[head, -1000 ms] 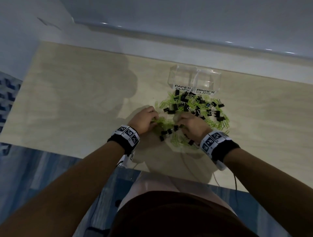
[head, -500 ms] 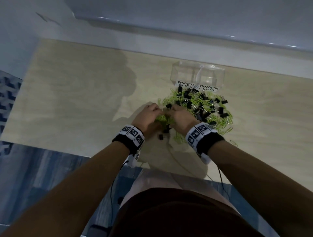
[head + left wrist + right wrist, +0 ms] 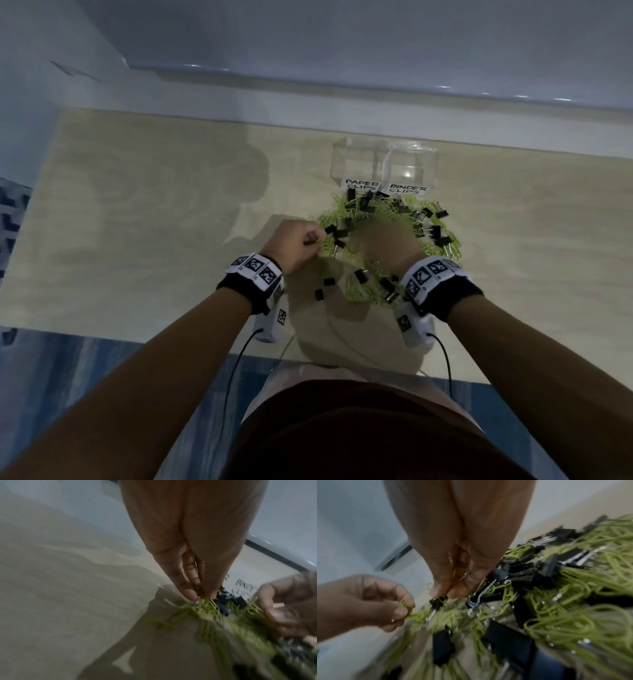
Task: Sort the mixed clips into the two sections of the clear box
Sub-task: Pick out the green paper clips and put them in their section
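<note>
Head view: clear box (image 3: 383, 164) at the desk's (image 3: 137, 205) far side, two sections, labelled "PAPER CLIPS" on the left, "BINDER CLIPS" on the right; nothing seen inside either. Just in front of the labels, touching the box, a mixed pile (image 3: 383, 212) of green paper clips (image 3: 394, 214) and black binder clips (image 3: 442, 214), tangled together. A few black ones lying loose nearer the body. Marker bands on both wrists, cables trailing off the desk edge. Left hand (image 3: 294, 245) at the pile's left edge, fingers curled, thumb and forefinger pinching green paper clips. Right hand (image 3: 387, 245) over the pile's middle, blurred here; right wrist view: fingertips (image 3: 455, 592) pinched on one black binder clip (image 3: 437, 602).
</note>
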Demonstrator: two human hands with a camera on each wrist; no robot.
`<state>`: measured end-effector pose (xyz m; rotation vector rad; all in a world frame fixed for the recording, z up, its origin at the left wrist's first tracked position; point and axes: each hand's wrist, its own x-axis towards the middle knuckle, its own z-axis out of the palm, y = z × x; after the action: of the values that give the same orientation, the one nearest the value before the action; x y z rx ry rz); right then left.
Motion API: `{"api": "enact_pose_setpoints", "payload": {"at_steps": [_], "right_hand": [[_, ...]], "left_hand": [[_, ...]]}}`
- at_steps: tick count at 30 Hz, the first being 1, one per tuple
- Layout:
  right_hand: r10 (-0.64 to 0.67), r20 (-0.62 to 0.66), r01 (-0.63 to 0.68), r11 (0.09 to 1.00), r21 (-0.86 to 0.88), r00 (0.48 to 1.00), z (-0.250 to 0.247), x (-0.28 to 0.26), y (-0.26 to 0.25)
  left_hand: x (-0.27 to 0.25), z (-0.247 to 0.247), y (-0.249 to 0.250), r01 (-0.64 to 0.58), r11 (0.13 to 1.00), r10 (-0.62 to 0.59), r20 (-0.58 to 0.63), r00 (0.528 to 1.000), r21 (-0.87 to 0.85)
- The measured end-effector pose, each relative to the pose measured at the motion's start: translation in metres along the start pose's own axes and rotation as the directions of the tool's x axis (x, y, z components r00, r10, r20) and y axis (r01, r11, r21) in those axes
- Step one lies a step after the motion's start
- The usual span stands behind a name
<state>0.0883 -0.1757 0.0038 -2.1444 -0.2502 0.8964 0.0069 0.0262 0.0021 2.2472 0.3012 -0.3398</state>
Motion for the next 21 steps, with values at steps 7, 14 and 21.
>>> {"api": "enact_pose_setpoints", "payload": {"at_steps": [7,14,21], "right_hand": [[-0.08,-0.114,0.116,0.925,0.361,0.99,-0.048,0.001,-0.022],[-0.158,-0.357,0.218,0.967,0.135,0.921,-0.076,0.058,-0.065],[-0.346,-0.268,0.247,0.907,-0.341,0.899,-0.052,0.066,-0.068]], "left_hand": [[0.04,-0.033,0.041,-0.062,0.957,0.03,-0.115,0.993,-0.285],[0.103,-0.036,0.086,-0.083,0.964,0.017,-0.256,0.967,-0.251],[0.095,-0.035,0.07,-0.111,0.992,0.121,-0.236,0.964,0.056]]}}
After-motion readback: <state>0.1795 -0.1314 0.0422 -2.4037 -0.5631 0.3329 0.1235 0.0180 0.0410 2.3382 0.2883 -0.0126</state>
